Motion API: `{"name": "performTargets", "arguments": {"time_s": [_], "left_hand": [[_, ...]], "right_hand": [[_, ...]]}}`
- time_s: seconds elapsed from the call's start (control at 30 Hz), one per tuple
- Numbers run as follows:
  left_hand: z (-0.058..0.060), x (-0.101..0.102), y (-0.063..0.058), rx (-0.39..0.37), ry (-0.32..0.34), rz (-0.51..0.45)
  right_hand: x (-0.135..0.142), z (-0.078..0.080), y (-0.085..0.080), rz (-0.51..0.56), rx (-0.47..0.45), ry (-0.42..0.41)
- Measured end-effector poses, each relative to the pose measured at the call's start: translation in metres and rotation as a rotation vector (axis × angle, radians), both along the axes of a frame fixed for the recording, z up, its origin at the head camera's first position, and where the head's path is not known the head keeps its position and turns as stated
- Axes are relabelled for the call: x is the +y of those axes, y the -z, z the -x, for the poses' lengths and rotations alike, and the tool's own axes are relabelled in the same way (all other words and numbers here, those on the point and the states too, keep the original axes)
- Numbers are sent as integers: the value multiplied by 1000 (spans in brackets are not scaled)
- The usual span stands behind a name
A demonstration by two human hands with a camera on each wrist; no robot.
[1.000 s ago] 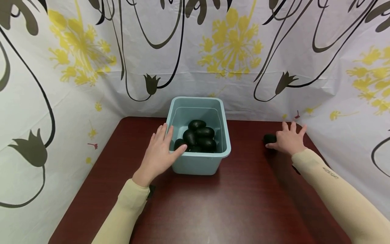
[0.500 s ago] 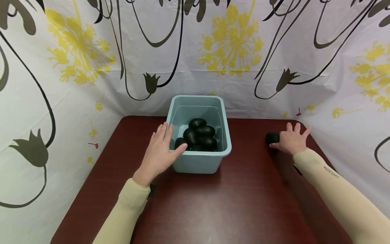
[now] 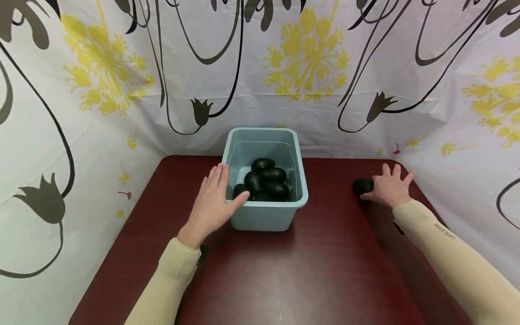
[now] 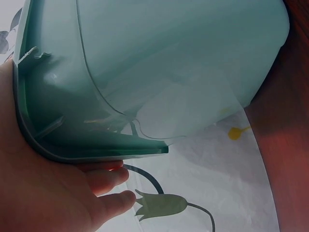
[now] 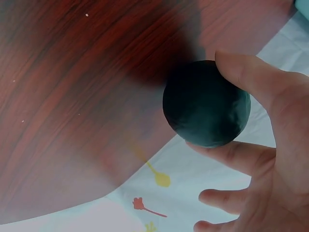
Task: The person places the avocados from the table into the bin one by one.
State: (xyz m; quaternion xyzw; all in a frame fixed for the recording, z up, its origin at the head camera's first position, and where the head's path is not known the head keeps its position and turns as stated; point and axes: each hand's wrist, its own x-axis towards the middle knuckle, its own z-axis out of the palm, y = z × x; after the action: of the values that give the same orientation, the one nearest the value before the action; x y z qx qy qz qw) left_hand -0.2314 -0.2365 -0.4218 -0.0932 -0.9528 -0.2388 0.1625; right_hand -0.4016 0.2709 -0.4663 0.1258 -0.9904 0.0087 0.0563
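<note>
My right hand point(image 3: 390, 186) pinches a dark green, smooth oval avocado point(image 3: 363, 186) between thumb and index finger, its other fingers spread. In the right wrist view the rounded end of this avocado point(image 5: 206, 104) faces the camera, low over or on the table; contact is unclear. My left hand point(image 3: 211, 205) lies with straight fingers along the near left rim of a pale teal plastic bin point(image 3: 260, 218). From the left wrist view, the palm touches the rim corner, with fingers extending beneath it. Inside the bin, several glossy dark avocados point(image 3: 274, 175) are heaped toward the near side.
The bin stands at the back middle of a dark red wood table point(image 3: 325, 266). A white cloth point(image 3: 260, 58) with yellow flowers and grey vines hangs behind and at both sides. The table's far right corner is close to my right hand.
My right thumb and index finger have closed in round the avocado, which sits slightly farther right than a second ago. The left hand and the bin stay put.
</note>
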Motion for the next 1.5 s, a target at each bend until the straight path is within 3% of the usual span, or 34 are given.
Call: {"name": "performTargets", "arguments": {"time_s": [0.47, 1.5], "left_hand": [[1, -2, 4, -30, -4, 10], [0, -1, 1, -23, 2, 6]], "right_hand": [[-1, -8, -5, 8, -35, -36], [-49, -31, -40, -8, 91, -135]]}}
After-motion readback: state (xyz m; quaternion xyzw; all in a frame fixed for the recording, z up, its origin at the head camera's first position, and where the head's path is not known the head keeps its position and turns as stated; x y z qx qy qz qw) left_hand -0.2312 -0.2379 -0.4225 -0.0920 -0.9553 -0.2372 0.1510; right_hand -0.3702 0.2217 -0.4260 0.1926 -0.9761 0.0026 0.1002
